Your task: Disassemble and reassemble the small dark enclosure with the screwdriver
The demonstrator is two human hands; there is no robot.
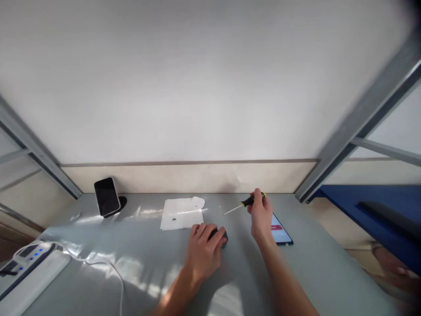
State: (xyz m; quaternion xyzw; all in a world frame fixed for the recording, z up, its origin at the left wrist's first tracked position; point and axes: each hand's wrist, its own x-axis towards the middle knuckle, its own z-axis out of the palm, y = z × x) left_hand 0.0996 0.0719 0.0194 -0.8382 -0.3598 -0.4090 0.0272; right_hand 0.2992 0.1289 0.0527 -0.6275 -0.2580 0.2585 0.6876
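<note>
My right hand (261,215) is closed around the black and yellow handle of a screwdriver (248,201). Its thin metal shaft slants down to the left, the tip over the grey table near my left hand. With its fingers curled over it, my left hand (206,248) grips a small black object (223,237) on the table; most of it is hidden, so I cannot tell its kind. Behind that hand lies a white sheet of paper (182,213), with a few tiny dark pieces (174,219) on it.
Beside my right wrist lies a smartphone (282,230) with a lit screen. Another dark-screened phone (107,196) leans on a stand at the back left. A white power strip (29,267) with a white cable (108,262) occupies the left front. Metal posts flank the grey table (148,254).
</note>
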